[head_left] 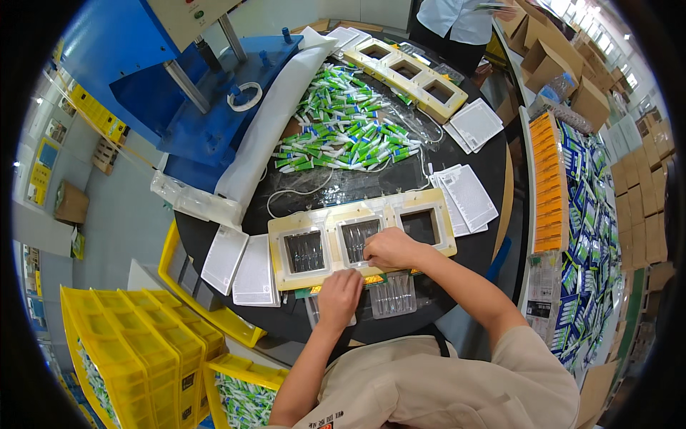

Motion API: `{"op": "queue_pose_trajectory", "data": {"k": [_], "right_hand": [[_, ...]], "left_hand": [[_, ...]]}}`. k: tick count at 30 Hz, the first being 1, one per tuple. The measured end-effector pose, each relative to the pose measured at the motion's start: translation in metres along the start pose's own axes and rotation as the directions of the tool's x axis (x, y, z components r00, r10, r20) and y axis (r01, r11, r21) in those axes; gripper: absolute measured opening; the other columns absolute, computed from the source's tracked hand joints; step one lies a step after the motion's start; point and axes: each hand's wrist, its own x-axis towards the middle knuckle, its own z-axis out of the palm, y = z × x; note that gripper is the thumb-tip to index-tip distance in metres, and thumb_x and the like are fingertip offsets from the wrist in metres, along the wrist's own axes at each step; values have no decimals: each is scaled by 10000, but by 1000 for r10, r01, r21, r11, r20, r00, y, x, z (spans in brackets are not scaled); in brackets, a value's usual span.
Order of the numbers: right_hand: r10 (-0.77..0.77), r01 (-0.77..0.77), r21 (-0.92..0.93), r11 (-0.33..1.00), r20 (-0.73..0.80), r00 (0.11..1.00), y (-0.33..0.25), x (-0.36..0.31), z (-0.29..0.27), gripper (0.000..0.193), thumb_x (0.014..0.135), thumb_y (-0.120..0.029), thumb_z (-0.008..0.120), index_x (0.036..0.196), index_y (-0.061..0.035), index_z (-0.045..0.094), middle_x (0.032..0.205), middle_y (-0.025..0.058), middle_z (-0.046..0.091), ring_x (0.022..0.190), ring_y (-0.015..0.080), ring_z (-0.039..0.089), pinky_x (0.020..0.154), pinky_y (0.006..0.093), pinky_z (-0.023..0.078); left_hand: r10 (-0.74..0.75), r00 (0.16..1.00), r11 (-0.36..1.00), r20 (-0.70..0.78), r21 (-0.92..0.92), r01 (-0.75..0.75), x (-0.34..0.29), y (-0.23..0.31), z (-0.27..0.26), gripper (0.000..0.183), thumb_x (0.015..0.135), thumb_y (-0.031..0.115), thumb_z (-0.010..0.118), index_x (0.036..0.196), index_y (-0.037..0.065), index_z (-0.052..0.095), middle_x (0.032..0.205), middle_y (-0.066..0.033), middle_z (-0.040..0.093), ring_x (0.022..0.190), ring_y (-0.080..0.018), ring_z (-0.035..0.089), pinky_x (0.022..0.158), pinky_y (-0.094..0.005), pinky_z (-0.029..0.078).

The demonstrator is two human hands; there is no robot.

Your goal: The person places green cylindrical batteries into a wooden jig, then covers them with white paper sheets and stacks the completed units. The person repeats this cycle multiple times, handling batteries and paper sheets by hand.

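Observation:
A pale yellow frame (312, 279) with three square windows lies in front of me on the round black table. Clear ribbed plastic blister trays sit in its left window (306, 252) and middle window (355, 238); the right window shows dark. My right hand (391, 250) is closed at the right side of the middle window, its fingertips hidden. At the frame's near edge, my left hand (340, 295) has its fingers bent together beside an orange and green strip (374, 280); what they pinch is hidden. Another clear blister tray (394, 296) lies on the table's near edge.
Green and white tubes (350, 136) are heaped mid-table. Beyond lies a second yellow frame (407, 71). White cards (256, 272) flank the near frame. A blue press (193, 93) stands left, yellow crates (136, 350) lower left. A person (450, 28) stands across; packed blisters (586, 236) fill the right bench.

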Motion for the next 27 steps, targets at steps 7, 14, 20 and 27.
{"op": "queue_pose_trajectory", "data": {"k": [7, 14, 20, 27], "right_hand": [[-1, -6, 198, 980, 33, 999, 17, 1, -2, 155, 810, -243, 783, 914, -129, 798, 876, 47, 715, 896, 300, 699, 731, 428, 533], [-10, -15, 262, 965, 92, 996, 24, 6, -4, 142, 813, -230, 780, 907, -126, 800, 870, 52, 712, 892, 301, 696, 719, 432, 524], [-32, 26, 184, 983, 34, 999, 27, 8, 10, 130, 858, -216, 726, 919, -117, 785, 904, 60, 728, 911, 318, 696, 743, 446, 537], [413, -114, 640, 760, -340, 845, 5, -27, -24, 90, 891, -143, 671, 919, -88, 737, 871, 99, 680, 854, 337, 676, 727, 445, 529]], "left_hand": [[149, 988, 978, 47, 144, -154, -15, 0, 20, 423, 888, 138, 739, 1281, 7, 650, 1352, -98, 642, 1233, -281, 597, 1074, -426, 459], [131, 985, 972, 111, 184, -150, -18, 0, 22, 455, 916, 152, 701, 1340, 11, 616, 1415, -99, 601, 1280, -277, 566, 1106, -431, 432], [117, 984, 972, 136, 190, -142, -14, 3, 20, 480, 910, 148, 701, 1362, 22, 604, 1429, -86, 590, 1261, -273, 565, 1100, -429, 430], [64, 989, 964, 135, 250, -97, -8, 10, 17, 477, 889, 228, 710, 1325, 51, 632, 1400, -65, 606, 1224, -266, 563, 1111, -454, 392]]}}
